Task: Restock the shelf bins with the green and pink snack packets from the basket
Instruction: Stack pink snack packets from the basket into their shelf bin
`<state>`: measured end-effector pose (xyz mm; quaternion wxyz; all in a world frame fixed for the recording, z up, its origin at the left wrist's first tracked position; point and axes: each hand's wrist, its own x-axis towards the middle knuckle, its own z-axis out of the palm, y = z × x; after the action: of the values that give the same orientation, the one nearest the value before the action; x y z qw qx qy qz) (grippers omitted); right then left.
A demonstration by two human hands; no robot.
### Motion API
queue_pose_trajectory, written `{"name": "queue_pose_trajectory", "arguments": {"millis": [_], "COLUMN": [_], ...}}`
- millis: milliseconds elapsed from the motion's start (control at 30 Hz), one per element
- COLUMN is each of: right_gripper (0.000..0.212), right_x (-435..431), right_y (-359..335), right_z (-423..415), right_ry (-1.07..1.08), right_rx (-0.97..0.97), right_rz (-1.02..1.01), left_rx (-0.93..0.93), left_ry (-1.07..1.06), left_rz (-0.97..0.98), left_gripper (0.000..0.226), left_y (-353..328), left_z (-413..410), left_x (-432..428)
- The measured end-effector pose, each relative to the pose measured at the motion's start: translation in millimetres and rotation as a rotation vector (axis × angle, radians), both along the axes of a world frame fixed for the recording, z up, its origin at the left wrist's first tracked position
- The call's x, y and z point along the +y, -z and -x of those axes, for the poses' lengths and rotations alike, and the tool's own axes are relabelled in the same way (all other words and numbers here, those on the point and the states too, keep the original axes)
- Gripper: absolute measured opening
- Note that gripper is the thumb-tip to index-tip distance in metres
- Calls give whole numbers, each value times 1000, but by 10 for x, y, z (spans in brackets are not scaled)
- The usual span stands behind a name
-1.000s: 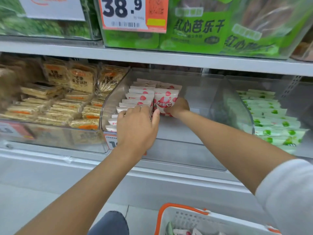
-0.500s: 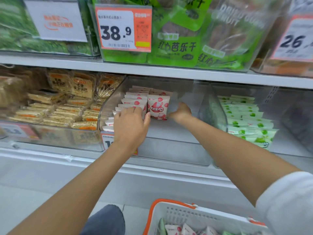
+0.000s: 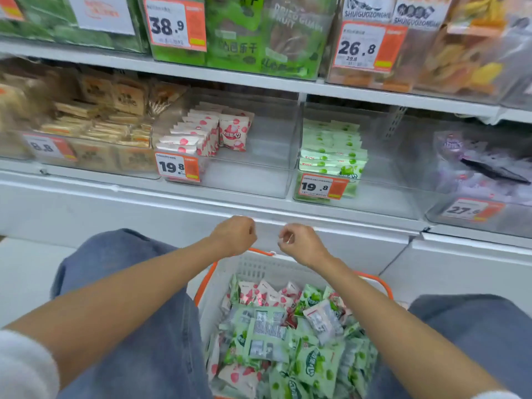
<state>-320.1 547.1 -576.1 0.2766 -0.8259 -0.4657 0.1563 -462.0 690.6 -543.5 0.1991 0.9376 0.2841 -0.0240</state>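
Observation:
A white basket with orange handles stands on the floor between my knees, full of mixed green packets and pink packets. My left hand and my right hand hover side by side over its far rim, fingers loosely curled, holding nothing. On the shelf above, a clear bin holds a row of pink packets on its left side, with one pink packet standing upright beside the row. The neighbouring clear bin holds stacked green packets.
A bin of tan cracker packs sits left of the pink bin, and a bin with purple packets lies to the right. Price tags hang on the bin fronts. Bins of green bags fill the upper shelf. My jeans-clad knees flank the basket.
Both hands have left the pink bin and dropped down to just above the basket. The view has tilted down, so the basket's contents now show.

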Motion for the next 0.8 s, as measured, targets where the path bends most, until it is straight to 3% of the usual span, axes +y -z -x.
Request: {"name": "queue_pose_trajectory", "arguments": {"millis": [67,133,167,267,400,533,667,800], "right_gripper": [13,4,16,16,46,43,64,74], "right_x": [-437,-712,-774,-863,-1139,-1233,-1170,-1183], "right_y": [430,742,868,1125,1448,1644,1724,1764], "right_z": [10,9,7,-80,-205,-223,-190,-76], "right_ry": [-52,-94,-78,-55,-145,-163,-213,-99], "right_rx": [39,-9,-17,-67,-213,-338,-336,-200], "right_rz": [321,651,719,766,857,824,800,870], "left_rx": [120,165,177,219,227,223,220,190], "left_ry": [59,92,109,136,159,157,203,177], "left_rz": [98,129,140,163,230,279,319,323], "left_gripper": [22,30,30,23,28,33,29,21], "left_y": [321,560,646,777,871,940,954,971], "left_z": [73,112,122,112,65,9,-40,-50], "left_x": [-138,-209,-231,-300,-395,-492,-598,-591]}}
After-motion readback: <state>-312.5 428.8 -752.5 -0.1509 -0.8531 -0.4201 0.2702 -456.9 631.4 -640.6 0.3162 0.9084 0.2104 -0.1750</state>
